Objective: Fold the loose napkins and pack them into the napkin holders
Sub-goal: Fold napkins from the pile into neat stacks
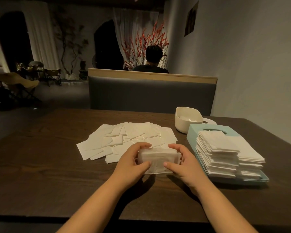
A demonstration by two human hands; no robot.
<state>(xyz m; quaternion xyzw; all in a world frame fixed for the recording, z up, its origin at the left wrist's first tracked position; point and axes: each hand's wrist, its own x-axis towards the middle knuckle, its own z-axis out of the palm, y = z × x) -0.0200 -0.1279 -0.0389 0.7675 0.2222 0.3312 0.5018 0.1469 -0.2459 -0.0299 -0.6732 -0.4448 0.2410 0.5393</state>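
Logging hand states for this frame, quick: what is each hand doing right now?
Left hand: fingers curled round the left end of the napkin stack, holding it.
Right hand: holding the same stack's right end.

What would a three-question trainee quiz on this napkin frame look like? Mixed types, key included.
1. True or false: both hands grip the same wad of folded napkins.
2. Where is the tall stack of folded napkins?
A. in the white holder
B. on the light blue lid
C. on the bench
3. Fill in: the loose napkins lie spread on the table, on the ___ side of the hands.

Key:
1. True: left hand and right hand hold its two ends.
2. B, the light blue lid; the white holder stands behind it.
3. far.
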